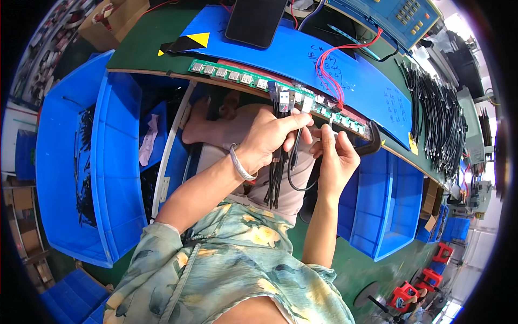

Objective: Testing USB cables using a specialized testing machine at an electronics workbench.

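My left hand (268, 135), a silver bangle on its wrist, is closed round a bundle of black USB cables (274, 186). Their plugs stick up above the fingers and their tails hang down over my lap. By the left thumb, a white-bodied plug (307, 103) points at a long green circuit board (229, 73) lined with metal sockets; whether it is seated I cannot tell. One black cable (297, 187) loops from the left hand across to my right hand (335, 156), whose thumb and forefinger pinch its other end close under the board.
Red wires (324, 65) run from the board to a blue test instrument (396, 21). A black phone (256, 21) lies on a blue sheet (356, 81). Many black cables (431, 119) lie at the right. Blue bins (70, 162) stand left; more bins (377, 200) stand right. A black clamp (372, 143) grips the bench edge.
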Action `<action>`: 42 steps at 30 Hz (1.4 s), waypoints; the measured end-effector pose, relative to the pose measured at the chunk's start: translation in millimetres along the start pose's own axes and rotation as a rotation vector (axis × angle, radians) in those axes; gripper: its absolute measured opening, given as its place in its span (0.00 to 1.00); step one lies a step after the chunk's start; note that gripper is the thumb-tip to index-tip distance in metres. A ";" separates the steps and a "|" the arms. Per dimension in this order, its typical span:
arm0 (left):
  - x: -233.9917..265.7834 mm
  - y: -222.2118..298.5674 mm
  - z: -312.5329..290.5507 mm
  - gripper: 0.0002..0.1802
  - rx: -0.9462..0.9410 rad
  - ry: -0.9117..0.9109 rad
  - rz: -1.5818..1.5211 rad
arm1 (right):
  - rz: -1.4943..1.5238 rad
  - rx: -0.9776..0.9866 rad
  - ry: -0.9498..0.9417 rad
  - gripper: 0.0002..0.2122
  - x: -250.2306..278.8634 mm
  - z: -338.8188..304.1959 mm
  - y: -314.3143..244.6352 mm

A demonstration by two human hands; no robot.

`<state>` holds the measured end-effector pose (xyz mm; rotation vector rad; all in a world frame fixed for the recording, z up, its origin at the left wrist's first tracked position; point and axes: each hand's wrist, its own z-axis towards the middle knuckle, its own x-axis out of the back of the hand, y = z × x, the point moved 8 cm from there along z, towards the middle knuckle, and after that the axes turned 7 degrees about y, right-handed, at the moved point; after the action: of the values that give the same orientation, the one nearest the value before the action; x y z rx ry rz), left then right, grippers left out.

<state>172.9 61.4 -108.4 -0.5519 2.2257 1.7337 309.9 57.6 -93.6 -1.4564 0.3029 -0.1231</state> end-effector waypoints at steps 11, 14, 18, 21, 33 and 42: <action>-2.1 -1.5 2.3 0.11 0.007 -0.034 -0.032 | 0.221 -0.052 -0.111 0.08 -11.9 4.1 5.8; -0.2 -2.7 2.9 0.11 0.003 -0.016 -0.011 | 0.342 -0.170 -0.068 0.08 -11.0 6.7 13.1; -0.3 -2.0 2.5 0.11 0.014 -0.018 -0.025 | 0.336 -0.162 -0.051 0.09 -12.1 5.7 12.2; 0.3 -2.1 2.1 0.11 0.014 -0.016 -0.026 | 0.352 -0.160 -0.033 0.07 -12.5 4.9 9.9; -2.1 -0.5 1.1 0.10 0.013 -0.008 -0.060 | 0.391 -0.225 -0.075 0.05 -13.4 6.1 10.7; -1.7 1.1 0.1 0.10 0.009 -0.001 -0.058 | 0.432 -0.239 -0.083 0.04 -14.6 6.1 11.2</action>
<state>173.9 62.0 -106.8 -0.6083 2.1931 1.6946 296.5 68.6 -102.3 -1.5936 0.5718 0.3322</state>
